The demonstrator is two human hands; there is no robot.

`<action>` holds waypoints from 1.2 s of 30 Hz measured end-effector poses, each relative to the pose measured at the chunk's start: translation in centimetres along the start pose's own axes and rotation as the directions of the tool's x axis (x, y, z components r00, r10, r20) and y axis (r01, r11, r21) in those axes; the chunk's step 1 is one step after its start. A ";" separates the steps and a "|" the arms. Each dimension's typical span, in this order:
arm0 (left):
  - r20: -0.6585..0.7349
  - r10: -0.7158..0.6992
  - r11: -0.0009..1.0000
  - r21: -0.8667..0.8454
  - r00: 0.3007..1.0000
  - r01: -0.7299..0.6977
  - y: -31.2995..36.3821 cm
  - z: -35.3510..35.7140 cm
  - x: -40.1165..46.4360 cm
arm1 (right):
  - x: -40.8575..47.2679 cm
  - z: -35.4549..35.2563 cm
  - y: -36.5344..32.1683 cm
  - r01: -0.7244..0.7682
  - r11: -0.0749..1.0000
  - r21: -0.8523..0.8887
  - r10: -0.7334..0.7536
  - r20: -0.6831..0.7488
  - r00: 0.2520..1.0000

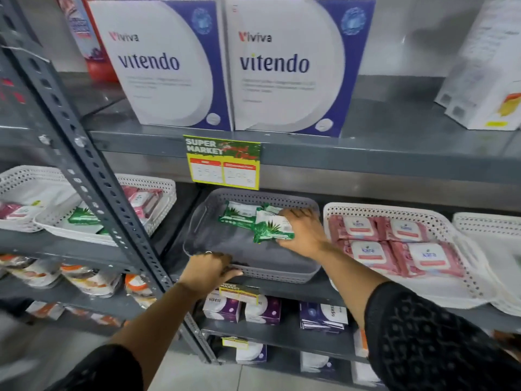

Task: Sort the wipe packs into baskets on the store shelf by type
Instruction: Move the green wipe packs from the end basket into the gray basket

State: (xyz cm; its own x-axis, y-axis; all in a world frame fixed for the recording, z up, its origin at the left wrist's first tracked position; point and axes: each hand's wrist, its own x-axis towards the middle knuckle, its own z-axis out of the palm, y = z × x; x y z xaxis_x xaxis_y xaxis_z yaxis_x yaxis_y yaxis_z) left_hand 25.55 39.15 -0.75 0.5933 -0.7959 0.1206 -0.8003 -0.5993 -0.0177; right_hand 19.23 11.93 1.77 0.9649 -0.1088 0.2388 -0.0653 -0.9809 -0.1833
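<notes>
Midway through sorting: right hand (303,231) pressing a green wipe pack (272,228) into the grey basket (253,270) at frame centre, left hand (208,270) curled on its front rim; likely next, letting go and fetching another.

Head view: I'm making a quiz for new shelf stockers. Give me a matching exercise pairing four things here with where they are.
Things:
1. green wipe pack
2. pink wipe packs
3. left hand
4. vitendo boxes

Places:
A. on the shelf above the baskets
B. in the white basket to the right
C. on the near rim of the grey basket
D. under the right hand, in the grey basket

Pairs: 1-D, 2-B, 3-C, 4-A
</notes>
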 end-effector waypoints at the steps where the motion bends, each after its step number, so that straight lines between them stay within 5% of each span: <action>1: 0.029 -0.058 0.998 0.012 0.998 0.058 -1.1 -0.3 -0.3 | 1.0 0.8 -0.9 0.006 1.000 0.003 -0.006 0.016 1.000; 13: 0.199 -0.098 0.995 0.041 0.975 0.091 -4.4 1.0 -0.5 | 7.3 6.9 -8.5 -0.059 0.996 0.068 0.047 0.158 0.986; 19: 0.208 -0.101 0.993 0.078 0.973 0.087 -4.2 0.1 -0.8 | 7.3 6.3 -8.3 -0.002 0.986 0.166 -0.057 0.350 0.935; 31: 0.177 -0.096 0.995 0.048 0.979 0.089 -4.6 1.2 -0.6 | 6.9 6.7 -9.2 0.096 0.995 0.026 -0.098 0.079 0.992; 36: 0.168 -0.096 0.995 0.035 0.981 0.092 -4.5 1.0 -0.6 | 6.8 6.6 -8.3 0.097 0.994 0.042 -0.100 0.095 0.990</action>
State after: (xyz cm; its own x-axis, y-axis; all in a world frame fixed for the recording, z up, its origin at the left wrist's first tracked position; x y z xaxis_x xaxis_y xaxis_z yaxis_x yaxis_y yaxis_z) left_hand 28.88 42.27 -1.76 0.6737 -0.7375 -0.0467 -0.7390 -0.6725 -0.0412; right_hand 28.01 20.39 -1.40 0.9864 0.0059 0.1640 0.0390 -0.9791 -0.1996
